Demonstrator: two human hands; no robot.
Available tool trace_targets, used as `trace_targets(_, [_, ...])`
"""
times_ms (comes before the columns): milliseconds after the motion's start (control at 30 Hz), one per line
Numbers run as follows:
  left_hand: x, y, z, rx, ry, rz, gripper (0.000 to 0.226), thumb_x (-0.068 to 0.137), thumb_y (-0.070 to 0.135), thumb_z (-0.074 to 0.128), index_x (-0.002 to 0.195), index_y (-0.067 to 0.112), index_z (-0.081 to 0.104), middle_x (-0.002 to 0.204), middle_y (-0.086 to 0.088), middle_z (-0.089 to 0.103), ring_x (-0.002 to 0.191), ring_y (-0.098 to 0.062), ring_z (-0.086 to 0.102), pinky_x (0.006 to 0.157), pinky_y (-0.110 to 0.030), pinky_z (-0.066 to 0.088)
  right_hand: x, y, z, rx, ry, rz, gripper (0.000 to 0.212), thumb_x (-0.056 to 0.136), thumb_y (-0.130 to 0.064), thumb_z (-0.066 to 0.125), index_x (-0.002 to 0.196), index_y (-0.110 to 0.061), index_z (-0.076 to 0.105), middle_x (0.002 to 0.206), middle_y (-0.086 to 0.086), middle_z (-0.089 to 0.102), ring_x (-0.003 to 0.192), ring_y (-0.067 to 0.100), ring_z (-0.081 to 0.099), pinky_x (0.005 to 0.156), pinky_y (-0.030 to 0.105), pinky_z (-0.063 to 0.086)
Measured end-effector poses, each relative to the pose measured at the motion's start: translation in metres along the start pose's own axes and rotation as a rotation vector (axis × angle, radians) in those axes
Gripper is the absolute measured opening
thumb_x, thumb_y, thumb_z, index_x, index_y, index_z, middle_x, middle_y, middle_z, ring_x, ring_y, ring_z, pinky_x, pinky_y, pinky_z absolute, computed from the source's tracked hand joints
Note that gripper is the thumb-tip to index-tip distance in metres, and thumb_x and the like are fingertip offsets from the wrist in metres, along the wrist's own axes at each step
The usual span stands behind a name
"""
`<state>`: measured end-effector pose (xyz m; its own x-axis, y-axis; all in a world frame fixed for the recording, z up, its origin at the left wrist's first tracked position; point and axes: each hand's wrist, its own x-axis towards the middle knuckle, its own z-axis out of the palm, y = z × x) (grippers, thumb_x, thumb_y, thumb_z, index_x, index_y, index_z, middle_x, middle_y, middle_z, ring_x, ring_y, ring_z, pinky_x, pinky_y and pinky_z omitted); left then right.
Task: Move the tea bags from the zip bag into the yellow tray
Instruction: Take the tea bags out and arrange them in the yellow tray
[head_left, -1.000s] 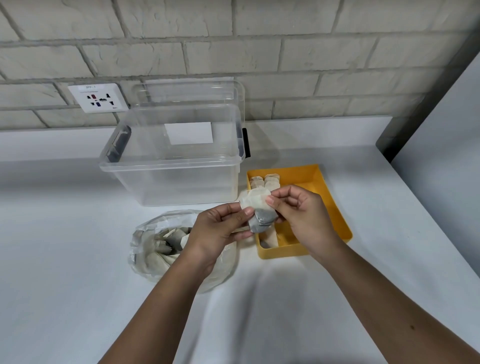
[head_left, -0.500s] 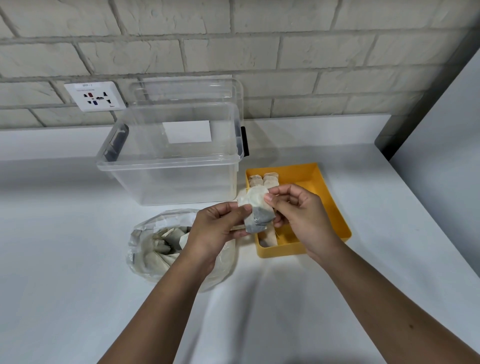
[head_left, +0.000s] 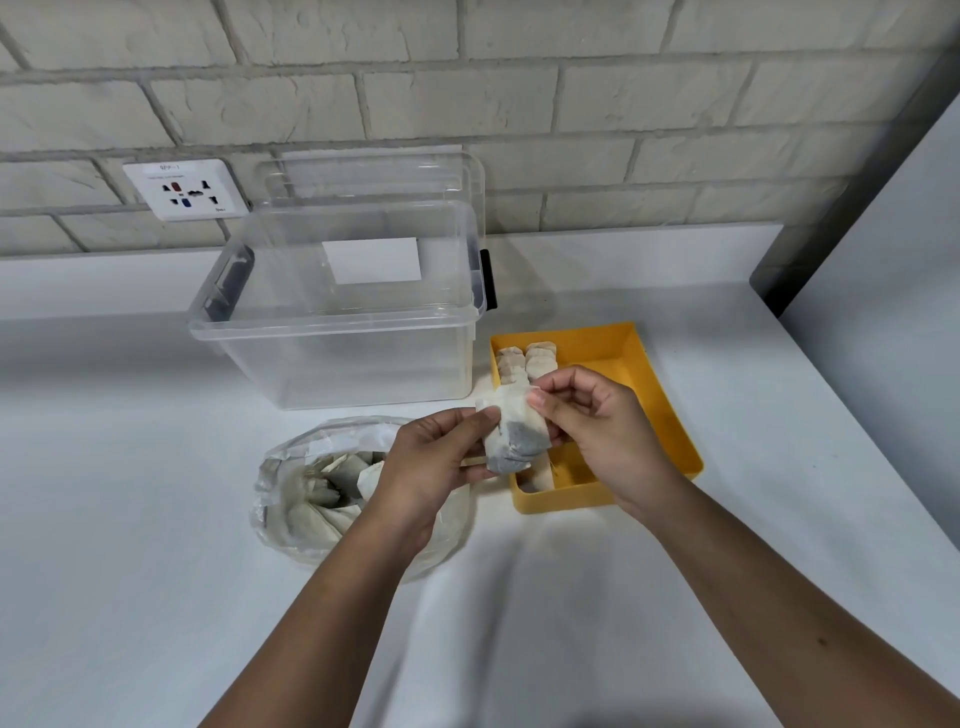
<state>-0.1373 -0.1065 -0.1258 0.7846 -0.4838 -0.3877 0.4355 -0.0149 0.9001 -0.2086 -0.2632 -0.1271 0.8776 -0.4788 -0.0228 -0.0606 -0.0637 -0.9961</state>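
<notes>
Pinching one pale paper tea bag (head_left: 517, 434), perhaps several, left hand (head_left: 434, 460) and right hand (head_left: 597, 421) hold it above the square yellow plastic tray (head_left: 670, 415).

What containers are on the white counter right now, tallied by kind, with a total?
Clear plastic storage box: 1
Yellow plastic tray: 1
Clear zip bag with tea bags inside: 1
Total: 3

Possibly a lab bench: white counter (head_left: 156, 519), brick wall (head_left: 571, 104), labelled wall socket (head_left: 184, 189).
</notes>
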Motion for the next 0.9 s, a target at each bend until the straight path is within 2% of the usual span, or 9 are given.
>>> trace_targets(67, [0.001, -0.001, 0.0, 0.003, 0.008, 0.007, 0.02, 0.092, 0.018, 0.068, 0.102, 0.001, 0.074, 0.091, -0.014, 0.077, 0.082, -0.026, 0.075, 0.069, -0.028, 0.061, 0.001, 0.0, -0.005, 0.021, 0.013, 0.008, 0.005, 0.09, -0.014, 0.066, 0.094, -0.011, 0.067, 0.074, -0.002, 0.063, 0.06, 0.009, 0.056, 0.056, 0.023, 0.051])
trace_targets(167, [0.002, -0.001, -0.003, 0.047, 0.057, 0.051, 0.016, 0.093, 0.017, 0.066, 0.094, 0.003, 0.075, 0.085, -0.01, 0.077, 0.078, -0.023, 0.074, 0.075, -0.032, 0.061, 0.009, 0.002, -0.022, -0.01, 0.081, 0.007, 0.005, 0.093, -0.013, 0.064, 0.095, -0.009, 0.065, 0.068, 0.002, 0.061, 0.054, 0.011, 0.054, 0.052, 0.023, 0.048])
trace_targets(267, [0.008, -0.002, -0.01, 0.104, 0.102, 0.092, 0.015, 0.093, 0.017, 0.067, 0.089, 0.005, 0.076, 0.09, -0.014, 0.077, 0.089, -0.031, 0.074, 0.086, -0.043, 0.06, 0.023, 0.008, -0.043, -0.131, 0.105, 0.027, 0.007, 0.092, -0.012, 0.064, 0.096, -0.007, 0.065, 0.068, 0.006, 0.063, 0.054, 0.012, 0.057, 0.053, 0.024, 0.051])
trace_targets(333, [0.01, -0.003, -0.012, 0.133, 0.113, 0.1, 0.016, 0.093, 0.017, 0.067, 0.089, 0.004, 0.076, 0.091, -0.015, 0.077, 0.091, -0.033, 0.074, 0.088, -0.045, 0.059, 0.034, 0.015, -0.053, -0.237, 0.085, 0.063, 0.007, 0.092, -0.013, 0.065, 0.096, -0.007, 0.066, 0.07, 0.006, 0.063, 0.056, 0.012, 0.058, 0.055, 0.025, 0.052])
trace_targets(433, [0.013, -0.006, -0.011, 0.164, 0.097, 0.098, 0.017, 0.093, 0.018, 0.066, 0.09, 0.005, 0.076, 0.091, -0.013, 0.077, 0.09, -0.031, 0.074, 0.088, -0.044, 0.06, 0.05, 0.028, -0.055, -0.348, 0.003, 0.172, 0.008, 0.091, -0.015, 0.066, 0.095, -0.008, 0.067, 0.067, 0.006, 0.065, 0.058, 0.017, 0.059, 0.058, 0.029, 0.054])
trace_targets(533, [0.015, -0.009, -0.01, 0.177, 0.076, 0.099, 0.017, 0.094, 0.019, 0.065, 0.094, 0.005, 0.076, 0.092, -0.011, 0.078, 0.091, -0.028, 0.074, 0.084, -0.037, 0.061, 0.066, 0.04, -0.045, -0.389, -0.048, 0.261, 0.004, 0.092, -0.013, 0.065, 0.091, -0.01, 0.065, 0.067, 0.008, 0.066, 0.057, 0.018, 0.061, 0.058, 0.028, 0.055])
trace_targets(633, [0.016, -0.009, -0.009, 0.166, 0.065, 0.104, 0.018, 0.094, 0.018, 0.064, 0.095, 0.005, 0.076, 0.091, -0.011, 0.078, 0.09, -0.027, 0.074, 0.082, -0.034, 0.061, 0.08, 0.049, -0.035, -0.386, -0.03, 0.315, 0.006, 0.094, -0.013, 0.062, 0.089, -0.011, 0.06, 0.07, 0.009, 0.067, 0.058, 0.02, 0.063, 0.062, 0.033, 0.057])
trace_targets(733, [0.017, -0.009, -0.01, 0.146, 0.061, 0.09, 0.016, 0.094, 0.018, 0.064, 0.095, 0.008, 0.077, 0.091, -0.009, 0.078, 0.091, -0.028, 0.075, 0.088, -0.042, 0.06, 0.092, 0.054, -0.031, -0.343, 0.035, 0.33, 0.004, 0.094, -0.014, 0.062, 0.093, -0.01, 0.06, 0.073, 0.009, 0.066, 0.06, 0.02, 0.064, 0.07, 0.04, 0.059])
trace_targets(900, [0.017, -0.011, -0.011, 0.15, 0.067, 0.068, 0.016, 0.094, 0.019, 0.065, 0.094, 0.008, 0.076, 0.093, -0.01, 0.078, 0.093, -0.029, 0.074, 0.094, -0.05, 0.056, 0.102, 0.05, -0.023, -0.324, 0.121, 0.279, 0.017, 0.094, -0.012, 0.062, 0.106, -0.001, 0.06, 0.073, 0.008, 0.067, 0.057, 0.017, 0.064, 0.061, 0.031, 0.058])
